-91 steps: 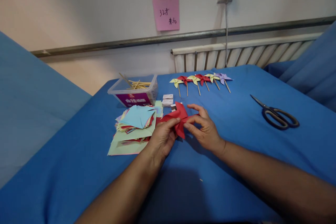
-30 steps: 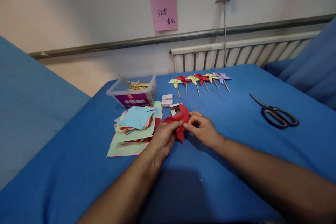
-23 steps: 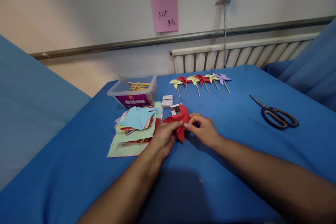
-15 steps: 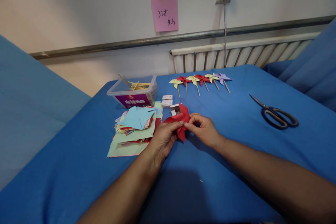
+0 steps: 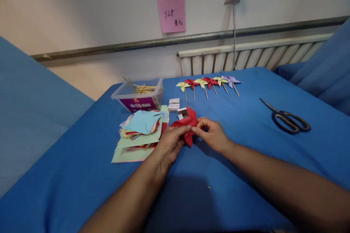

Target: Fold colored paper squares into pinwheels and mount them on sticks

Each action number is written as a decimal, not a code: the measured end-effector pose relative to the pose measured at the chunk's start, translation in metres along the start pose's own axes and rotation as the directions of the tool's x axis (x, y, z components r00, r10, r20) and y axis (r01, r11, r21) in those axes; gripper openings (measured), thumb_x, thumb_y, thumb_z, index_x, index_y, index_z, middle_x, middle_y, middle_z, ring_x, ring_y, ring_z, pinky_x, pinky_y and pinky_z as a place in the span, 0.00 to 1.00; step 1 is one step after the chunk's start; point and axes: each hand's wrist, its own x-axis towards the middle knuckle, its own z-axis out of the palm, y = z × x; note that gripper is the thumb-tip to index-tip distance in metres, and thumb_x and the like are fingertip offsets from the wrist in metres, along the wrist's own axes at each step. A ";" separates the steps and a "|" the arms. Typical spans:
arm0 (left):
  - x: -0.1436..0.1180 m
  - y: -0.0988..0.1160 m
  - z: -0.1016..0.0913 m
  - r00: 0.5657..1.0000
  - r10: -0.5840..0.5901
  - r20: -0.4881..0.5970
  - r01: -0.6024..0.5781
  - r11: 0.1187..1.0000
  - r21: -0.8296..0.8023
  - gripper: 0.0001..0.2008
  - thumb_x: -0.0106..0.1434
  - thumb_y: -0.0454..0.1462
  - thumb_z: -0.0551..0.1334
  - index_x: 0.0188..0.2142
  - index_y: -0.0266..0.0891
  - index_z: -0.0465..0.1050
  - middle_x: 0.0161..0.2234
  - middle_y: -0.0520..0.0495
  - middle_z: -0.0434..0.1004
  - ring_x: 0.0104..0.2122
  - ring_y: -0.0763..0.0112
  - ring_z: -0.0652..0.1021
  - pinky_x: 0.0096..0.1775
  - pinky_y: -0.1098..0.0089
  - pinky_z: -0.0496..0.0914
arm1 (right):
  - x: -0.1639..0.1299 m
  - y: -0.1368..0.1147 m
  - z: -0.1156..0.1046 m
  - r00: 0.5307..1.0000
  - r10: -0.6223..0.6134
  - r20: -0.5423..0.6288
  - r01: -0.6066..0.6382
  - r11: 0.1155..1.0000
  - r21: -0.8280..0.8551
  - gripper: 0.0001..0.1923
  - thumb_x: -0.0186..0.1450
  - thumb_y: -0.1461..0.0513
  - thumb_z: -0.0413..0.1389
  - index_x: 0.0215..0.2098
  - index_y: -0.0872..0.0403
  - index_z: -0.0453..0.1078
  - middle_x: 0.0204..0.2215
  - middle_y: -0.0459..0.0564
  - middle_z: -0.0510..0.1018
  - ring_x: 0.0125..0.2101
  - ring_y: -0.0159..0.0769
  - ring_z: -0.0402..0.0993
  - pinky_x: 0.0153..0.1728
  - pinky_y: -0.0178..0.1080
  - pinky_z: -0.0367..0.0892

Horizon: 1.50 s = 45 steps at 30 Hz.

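Note:
A red paper pinwheel [image 5: 191, 115], its corners folded inward, is held between my two hands above the blue cloth. My left hand [image 5: 172, 142] is closed on it from the left, thumb pressed near its centre. From the right, the thumb and fingers of my right hand [image 5: 212, 133] pinch its edge close to the left thumb. Whether a pin or stick is at the centre is hidden by my fingertips. Just behind the pinwheel lies an open small box [image 5: 181, 114], partly covered by the red paper.
A stack of coloured paper [image 5: 142, 123] lies left of my hands. Behind it stands a clear plastic tub [image 5: 158, 96] of wooden sticks. Small white boxes [image 5: 174, 105] sit beside the tub. Several finished pinwheels [image 5: 210, 82] line the back edge. Scissors [image 5: 286, 118] lie at right.

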 end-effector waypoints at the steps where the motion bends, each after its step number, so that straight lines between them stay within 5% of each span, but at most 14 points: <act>1: 0.000 0.000 0.000 1.000 0.001 -0.001 -0.001 1.000 -0.001 0.09 0.44 0.34 0.72 0.27 0.33 0.78 0.25 0.47 0.78 0.25 0.72 0.76 0.30 0.71 0.70 | 0.000 0.000 0.000 1.000 0.000 -0.003 0.000 1.000 -0.001 0.15 0.60 0.55 0.59 0.21 0.52 0.65 0.24 0.44 0.70 0.26 0.32 0.64 0.30 0.37 0.61; 12: -0.001 0.001 0.002 0.999 0.051 0.003 -0.050 0.998 -0.023 0.09 0.44 0.31 0.71 0.28 0.32 0.79 0.26 0.46 0.80 0.27 0.71 0.77 0.34 0.72 0.72 | 0.001 -0.003 0.000 0.993 0.109 -0.055 -0.099 0.982 0.160 0.10 0.58 0.56 0.62 0.27 0.52 0.68 0.25 0.43 0.72 0.28 0.32 0.67 0.33 0.37 0.63; 15: -0.001 0.002 0.002 0.999 0.051 0.012 -0.050 0.998 -0.024 0.10 0.44 0.31 0.70 0.30 0.32 0.80 0.28 0.45 0.81 0.29 0.69 0.78 0.37 0.71 0.72 | 0.003 -0.003 -0.001 0.965 0.252 -0.075 -0.209 0.909 0.362 0.15 0.53 0.56 0.65 0.34 0.51 0.67 0.27 0.42 0.75 0.28 0.31 0.71 0.34 0.37 0.65; 19: 0.001 0.000 -0.001 0.999 0.026 0.043 -0.029 0.998 0.053 0.10 0.44 0.32 0.70 0.30 0.33 0.80 0.27 0.45 0.80 0.28 0.68 0.78 0.37 0.70 0.71 | 0.003 -0.002 -0.001 0.953 0.299 0.051 -0.284 0.819 0.498 0.20 0.53 0.55 0.66 0.39 0.50 0.65 0.29 0.42 0.78 0.28 0.32 0.74 0.33 0.38 0.68; 29: 0.001 0.000 0.000 0.996 -0.001 0.088 -0.014 0.985 0.170 0.11 0.43 0.32 0.68 0.30 0.33 0.79 0.26 0.45 0.79 0.29 0.67 0.79 0.36 0.70 0.70 | 0.004 0.003 0.001 0.968 0.243 0.060 -0.246 0.879 0.409 0.16 0.51 0.60 0.66 0.35 0.51 0.67 0.28 0.43 0.79 0.29 0.33 0.75 0.34 0.38 0.68; 36: 0.002 -0.005 0.000 0.999 0.045 -0.014 -0.042 0.984 0.172 0.11 0.44 0.34 0.71 0.24 0.36 0.70 0.21 0.53 0.72 0.20 0.77 0.71 0.25 0.75 0.62 | 0.004 -0.001 0.003 0.920 0.392 0.008 -0.335 0.776 0.534 0.20 0.48 0.58 0.69 0.33 0.52 0.66 0.26 0.42 0.80 0.25 0.32 0.75 0.32 0.38 0.71; 45: 0.004 -0.007 0.000 0.996 0.083 0.033 -0.086 0.986 0.140 0.13 0.45 0.36 0.72 0.25 0.37 0.69 0.22 0.53 0.73 0.22 0.78 0.70 0.27 0.76 0.62 | 0.001 0.000 0.007 0.908 0.414 -0.064 -0.312 0.769 0.558 0.20 0.48 0.58 0.69 0.33 0.52 0.66 0.27 0.42 0.79 0.25 0.32 0.75 0.32 0.38 0.71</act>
